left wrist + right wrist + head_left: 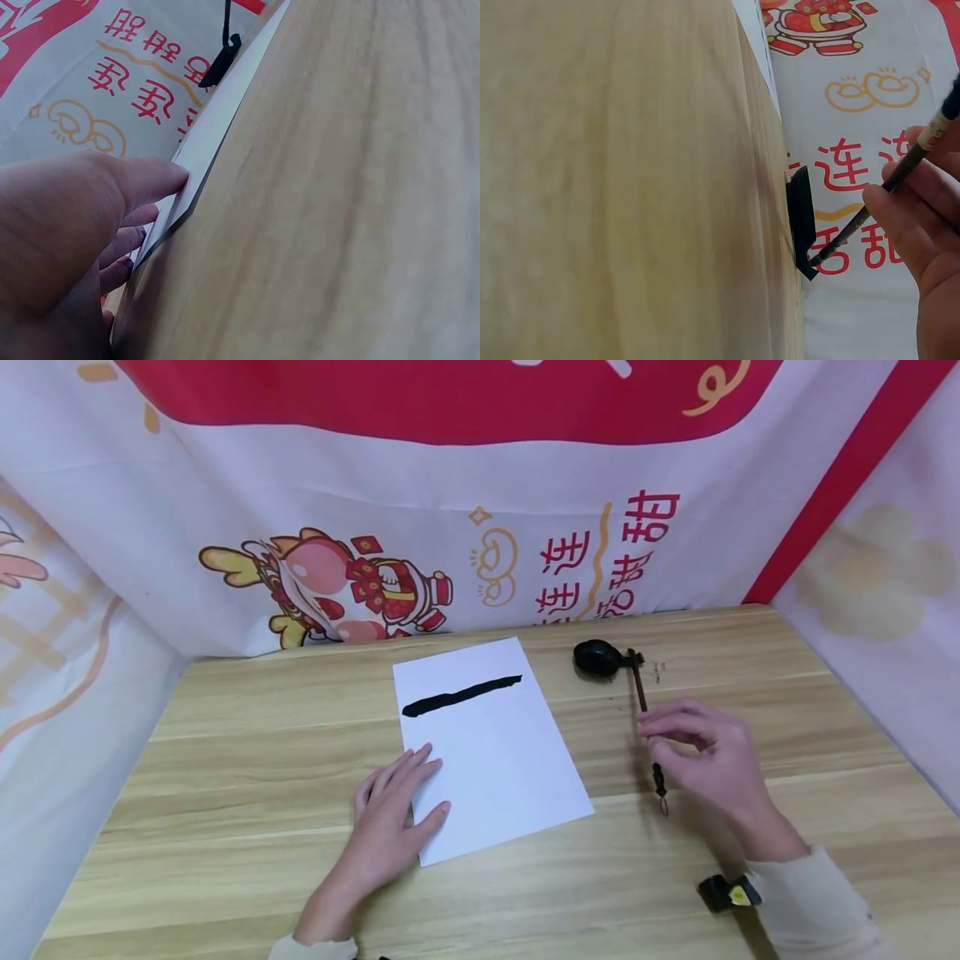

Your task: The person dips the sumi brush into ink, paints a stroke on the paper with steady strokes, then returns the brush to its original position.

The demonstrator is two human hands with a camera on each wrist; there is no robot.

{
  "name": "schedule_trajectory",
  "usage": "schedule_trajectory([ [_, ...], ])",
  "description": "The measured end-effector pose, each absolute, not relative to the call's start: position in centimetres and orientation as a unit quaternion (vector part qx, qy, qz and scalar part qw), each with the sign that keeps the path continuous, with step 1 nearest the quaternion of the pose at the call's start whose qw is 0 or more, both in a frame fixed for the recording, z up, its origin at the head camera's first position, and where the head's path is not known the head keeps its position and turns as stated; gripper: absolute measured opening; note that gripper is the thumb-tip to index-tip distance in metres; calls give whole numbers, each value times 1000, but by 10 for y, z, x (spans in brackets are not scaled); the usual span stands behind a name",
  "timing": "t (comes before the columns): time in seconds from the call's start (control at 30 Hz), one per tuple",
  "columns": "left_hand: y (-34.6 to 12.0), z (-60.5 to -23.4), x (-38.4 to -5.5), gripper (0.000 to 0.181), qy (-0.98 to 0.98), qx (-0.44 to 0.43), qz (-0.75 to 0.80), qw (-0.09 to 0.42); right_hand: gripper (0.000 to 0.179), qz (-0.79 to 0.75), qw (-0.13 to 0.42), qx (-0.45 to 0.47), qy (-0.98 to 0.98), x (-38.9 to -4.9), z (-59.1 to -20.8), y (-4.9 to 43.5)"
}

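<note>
A white sheet of paper [502,760] lies on the table, with one broad black stroke [461,695] across its upper part. My left hand [393,814] rests on the paper's left edge, fingers spread; in the left wrist view its thumb [161,178] lies on the sheet. To the right of the paper, my right hand [708,756] pinches a writing brush [640,687] by its thin dark shaft. The brush's lower end meets the short side piece of a black ink dish [597,657]. A hanging loop shows at the brush's other end.
The wooden table [262,777] ends at a printed cloth [420,477] along the back, with more cloth at both sides. Small dark marks [657,672] are on the table right of the dish. A black device with a yellow label [738,894] sits at my right wrist.
</note>
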State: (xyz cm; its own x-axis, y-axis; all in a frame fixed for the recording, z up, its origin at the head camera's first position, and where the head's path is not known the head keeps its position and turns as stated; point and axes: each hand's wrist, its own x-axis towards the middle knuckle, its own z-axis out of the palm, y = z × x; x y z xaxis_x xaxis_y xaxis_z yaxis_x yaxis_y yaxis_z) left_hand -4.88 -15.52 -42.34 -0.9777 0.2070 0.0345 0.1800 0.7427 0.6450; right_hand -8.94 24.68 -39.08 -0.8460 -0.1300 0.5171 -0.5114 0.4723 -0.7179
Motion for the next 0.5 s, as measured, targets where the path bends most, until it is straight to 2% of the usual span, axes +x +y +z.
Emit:
schedule_trajectory([
  [0.5,-156,-426,-48,58,932,110,346,8,26,425,66,166,-887,-89,-397,251],
])
